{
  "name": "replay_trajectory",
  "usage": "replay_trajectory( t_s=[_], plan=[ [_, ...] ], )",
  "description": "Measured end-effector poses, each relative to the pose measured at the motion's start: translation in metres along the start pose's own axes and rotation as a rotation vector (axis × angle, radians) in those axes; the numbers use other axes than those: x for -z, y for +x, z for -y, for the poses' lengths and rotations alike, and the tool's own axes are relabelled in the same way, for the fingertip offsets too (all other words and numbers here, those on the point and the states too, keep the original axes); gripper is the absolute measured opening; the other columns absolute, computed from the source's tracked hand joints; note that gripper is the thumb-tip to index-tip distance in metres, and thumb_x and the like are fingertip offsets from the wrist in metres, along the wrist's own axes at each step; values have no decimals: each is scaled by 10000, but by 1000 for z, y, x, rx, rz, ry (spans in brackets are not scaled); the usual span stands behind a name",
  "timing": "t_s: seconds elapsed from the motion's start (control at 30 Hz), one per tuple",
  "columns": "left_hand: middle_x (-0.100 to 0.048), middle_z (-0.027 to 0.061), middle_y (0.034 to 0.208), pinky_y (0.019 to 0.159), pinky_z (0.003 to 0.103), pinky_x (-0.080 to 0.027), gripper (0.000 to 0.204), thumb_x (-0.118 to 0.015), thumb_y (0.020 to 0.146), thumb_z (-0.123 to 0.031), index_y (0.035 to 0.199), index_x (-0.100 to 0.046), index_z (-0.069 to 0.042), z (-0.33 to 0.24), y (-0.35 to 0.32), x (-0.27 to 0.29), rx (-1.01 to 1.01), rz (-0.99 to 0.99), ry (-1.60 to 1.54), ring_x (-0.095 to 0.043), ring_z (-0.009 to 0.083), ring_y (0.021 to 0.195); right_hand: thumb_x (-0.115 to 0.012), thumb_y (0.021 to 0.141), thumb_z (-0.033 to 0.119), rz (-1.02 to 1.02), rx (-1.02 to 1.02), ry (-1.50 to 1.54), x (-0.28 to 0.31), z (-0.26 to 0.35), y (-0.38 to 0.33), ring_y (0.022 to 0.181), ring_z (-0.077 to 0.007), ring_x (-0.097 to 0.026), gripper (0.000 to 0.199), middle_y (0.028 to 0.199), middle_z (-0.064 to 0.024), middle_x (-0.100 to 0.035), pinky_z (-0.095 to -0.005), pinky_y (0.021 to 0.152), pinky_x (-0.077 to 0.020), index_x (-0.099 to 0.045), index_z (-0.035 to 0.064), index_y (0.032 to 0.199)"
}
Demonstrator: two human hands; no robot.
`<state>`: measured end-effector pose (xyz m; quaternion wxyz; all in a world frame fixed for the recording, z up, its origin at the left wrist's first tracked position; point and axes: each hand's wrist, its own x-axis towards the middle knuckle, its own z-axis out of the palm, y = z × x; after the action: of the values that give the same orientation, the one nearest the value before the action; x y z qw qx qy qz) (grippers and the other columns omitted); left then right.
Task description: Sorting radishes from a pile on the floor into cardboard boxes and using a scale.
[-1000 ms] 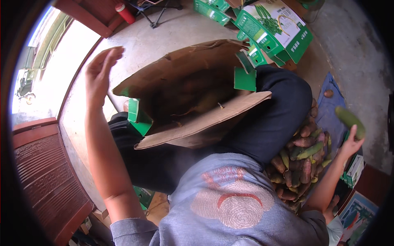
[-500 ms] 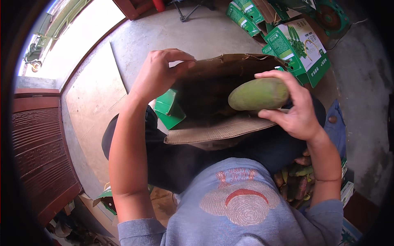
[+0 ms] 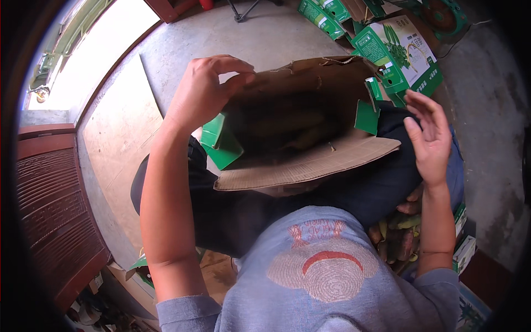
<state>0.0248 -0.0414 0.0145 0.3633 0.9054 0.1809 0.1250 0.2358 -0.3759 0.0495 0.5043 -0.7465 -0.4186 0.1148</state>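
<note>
An open cardboard box (image 3: 310,165) stands before my legs, its near flap folded out toward me and small green side flaps (image 3: 221,146) showing. My left hand (image 3: 207,91) pinches the left end of its far flap (image 3: 310,72) between thumb and fingers. Inside the box it is dark; some long brownish shapes show faintly and I cannot make out their kind. Right of the box, my right hand (image 3: 431,138) is raised with fingers apart and nothing in it.
Green and white printed cartons (image 3: 392,52) stand at the far right. Beside my right elbow lies a heap of reddish and green, root-like produce (image 3: 402,238). A flat cardboard sheet (image 3: 119,149) lies on the left near a brown wooden panel (image 3: 55,205). A dark stand's foot (image 3: 240,15) is far ahead.
The oblong green melon-like vegetable has left my right hand and is no longer distinguishable. That hand has moved right, away from the box, and opened. My left hand stays at the flap.
</note>
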Motion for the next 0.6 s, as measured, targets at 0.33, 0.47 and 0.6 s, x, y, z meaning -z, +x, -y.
replay_trajectory(
  t_s=[0.33, 0.47, 0.6],
  plan=[
    [-769, 80, 989, 842, 311, -543, 188, -709, 959, -204, 1077, -774, -72, 4, 8, -3, 83, -37, -42, -720, 173, 937, -547, 1009, -10, -640, 28, -87, 130, -26, -59, 1190, -254, -627, 303, 1279, -197, -635, -366, 1039, -495, -549, -61, 1307],
    [-743, 83, 1124, 963, 296, -490, 333, -649, 1012, -285, 1187, -723, -11, 6, 8, 1, 197, -95, -174, -659, 136, 1046, -573, 1013, 26, -769, 0, -129, 153, -40, -91, 1145, -235, -640, 244, 1241, -195, -651, -343, 1007, -511, -594, -66, 1239],
    [-727, 107, 1191, 1043, 345, -474, 340, -620, 1026, -284, 1208, -709, -11, 23, 10, 13, 110, -121, -123, -658, 189, 1152, -587, 1012, 39, -814, -33, -150, 163, -48, -112, 1122, -225, -646, 211, 1214, -189, -665, -330, 980, -517, -621, -67, 1191]
  ],
)
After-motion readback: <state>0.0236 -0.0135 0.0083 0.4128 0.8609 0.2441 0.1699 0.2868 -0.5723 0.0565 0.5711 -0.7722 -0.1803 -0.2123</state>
